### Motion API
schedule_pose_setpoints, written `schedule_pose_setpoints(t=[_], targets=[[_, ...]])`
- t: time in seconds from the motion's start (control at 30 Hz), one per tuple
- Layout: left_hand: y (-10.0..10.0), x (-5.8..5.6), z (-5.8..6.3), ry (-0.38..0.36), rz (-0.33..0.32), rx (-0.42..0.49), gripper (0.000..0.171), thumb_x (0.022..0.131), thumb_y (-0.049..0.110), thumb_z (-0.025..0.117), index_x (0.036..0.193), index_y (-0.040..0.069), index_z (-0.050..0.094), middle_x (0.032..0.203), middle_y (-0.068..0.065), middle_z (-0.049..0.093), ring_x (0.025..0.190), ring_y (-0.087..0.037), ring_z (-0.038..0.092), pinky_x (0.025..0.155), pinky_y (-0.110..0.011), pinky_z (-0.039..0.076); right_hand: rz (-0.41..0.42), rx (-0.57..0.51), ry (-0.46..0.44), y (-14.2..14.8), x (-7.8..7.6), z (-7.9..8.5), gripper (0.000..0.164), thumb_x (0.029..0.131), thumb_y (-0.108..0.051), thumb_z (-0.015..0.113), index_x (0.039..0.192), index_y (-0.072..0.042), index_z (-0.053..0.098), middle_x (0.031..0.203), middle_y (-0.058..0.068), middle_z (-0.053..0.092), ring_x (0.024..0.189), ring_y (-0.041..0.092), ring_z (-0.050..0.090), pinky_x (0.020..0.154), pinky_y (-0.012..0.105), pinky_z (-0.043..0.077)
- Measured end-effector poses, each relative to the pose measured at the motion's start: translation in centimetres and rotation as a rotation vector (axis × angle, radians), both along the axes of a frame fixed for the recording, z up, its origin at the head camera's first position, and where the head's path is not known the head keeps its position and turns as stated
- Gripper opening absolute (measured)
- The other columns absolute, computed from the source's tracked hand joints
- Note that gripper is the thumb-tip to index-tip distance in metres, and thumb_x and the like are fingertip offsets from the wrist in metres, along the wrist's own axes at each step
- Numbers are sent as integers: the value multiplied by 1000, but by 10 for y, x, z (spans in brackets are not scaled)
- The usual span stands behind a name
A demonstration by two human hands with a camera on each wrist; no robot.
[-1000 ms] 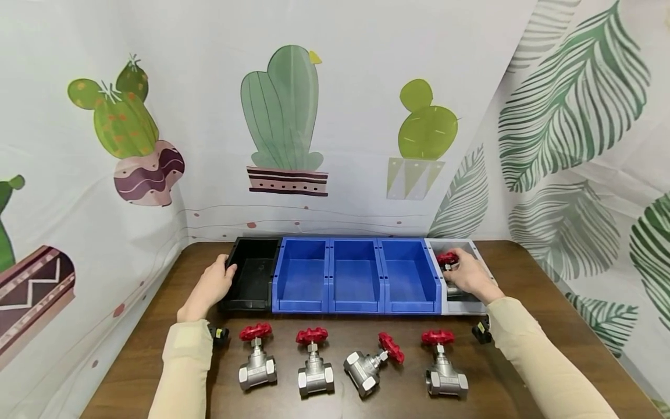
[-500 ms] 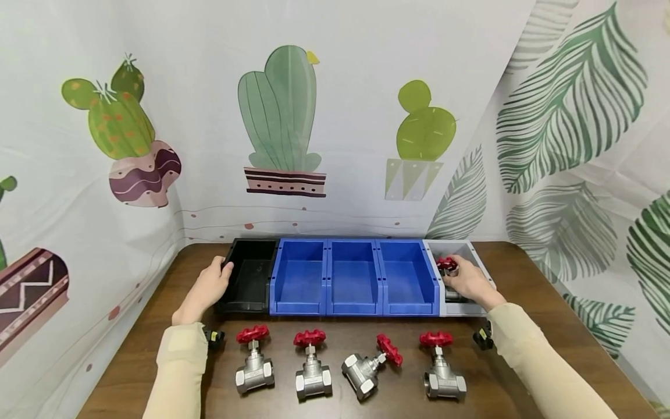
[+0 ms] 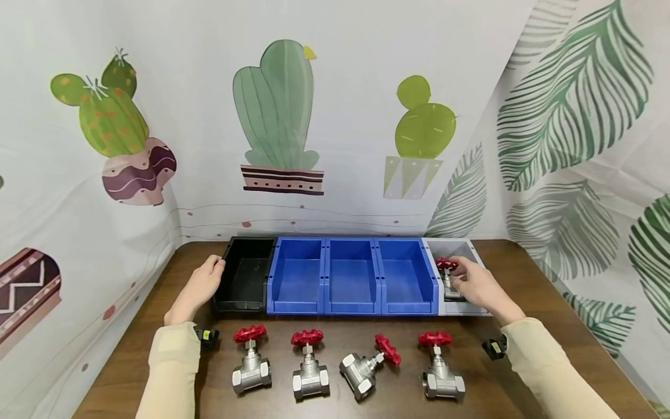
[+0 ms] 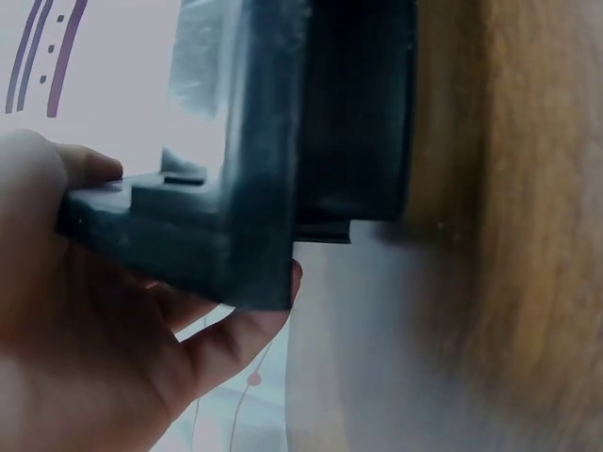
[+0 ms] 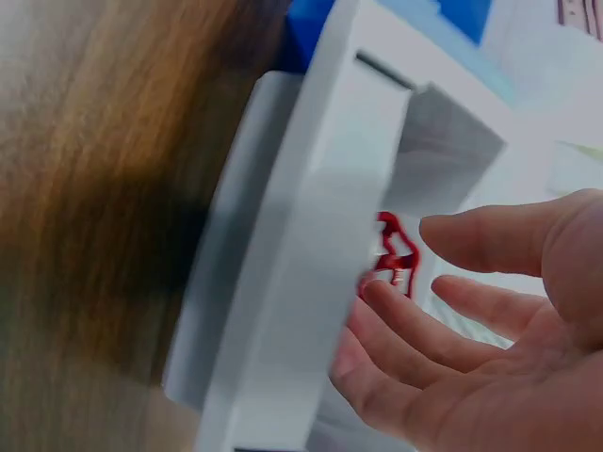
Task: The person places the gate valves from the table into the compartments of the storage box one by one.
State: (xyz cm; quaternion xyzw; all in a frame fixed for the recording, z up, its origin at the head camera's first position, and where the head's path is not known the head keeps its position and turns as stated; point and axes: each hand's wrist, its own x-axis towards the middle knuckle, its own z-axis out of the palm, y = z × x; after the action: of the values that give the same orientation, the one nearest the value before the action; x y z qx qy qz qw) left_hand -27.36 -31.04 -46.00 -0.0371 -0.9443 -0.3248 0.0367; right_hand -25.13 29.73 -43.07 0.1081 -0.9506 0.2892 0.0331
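My left hand (image 3: 201,285) grips the side wall of the black bin (image 3: 246,305) at the left end of the row; the left wrist view has the thumb (image 4: 89,165) over the rim and fingers outside it. At the other end, a valve with a red handwheel (image 3: 446,263) stands in the grey bin (image 3: 463,310). Beside that valve is my right hand (image 3: 478,285), its thumb and fingers spread apart. In the right wrist view the red handwheel (image 5: 398,254) shows past the fingertips, while the bin wall hides the valve's body.
Three blue bins (image 3: 353,307) join the black and grey ones. In front of the row, several valves with red handwheels lie on the wooden table (image 3: 387,401), among them a tilted one (image 3: 361,372). A printed curtain (image 3: 356,116) hangs behind.
My right hand has loosened from the valve in the grey bin and shifted slightly right, so more of the valve shows. My left hand keeps its hold on the black bin.
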Motion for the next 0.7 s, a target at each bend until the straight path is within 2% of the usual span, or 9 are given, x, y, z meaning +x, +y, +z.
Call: schedule_pose_setpoints(t=[0.17,0.3,0.5,0.7], targets=[[-4,0,3,17,0,6,43,107,33,33,123,-3,50,112,-24,58,98,-38,54,84,-52,43,8,-8,66,-3,21,12,44,87,4,58,131,4,52,107,25,65,95,38,64,76,51,50],[-7,-2,2,17,-6,18,43,107,34,37,122,-3,52,109,-21,60,94,-35,55,81,-48,43,26,-16,122,-5,42,16,41,87,7,58,127,0,57,101,18,67,87,29,65,70,42,48],[-8,-4,0,14,-24,25,44,106,36,38,121,-4,50,106,-21,59,92,-34,54,80,-47,43,70,-41,160,-6,74,11,34,88,5,62,121,-5,63,91,7,67,73,13,61,59,28,45],[-8,-2,1,9,-24,31,42,106,36,39,116,-3,51,100,-17,58,88,-31,53,77,-44,42,106,-84,162,-14,99,1,30,88,-1,69,117,-5,64,87,-1,66,66,3,55,55,25,44]])
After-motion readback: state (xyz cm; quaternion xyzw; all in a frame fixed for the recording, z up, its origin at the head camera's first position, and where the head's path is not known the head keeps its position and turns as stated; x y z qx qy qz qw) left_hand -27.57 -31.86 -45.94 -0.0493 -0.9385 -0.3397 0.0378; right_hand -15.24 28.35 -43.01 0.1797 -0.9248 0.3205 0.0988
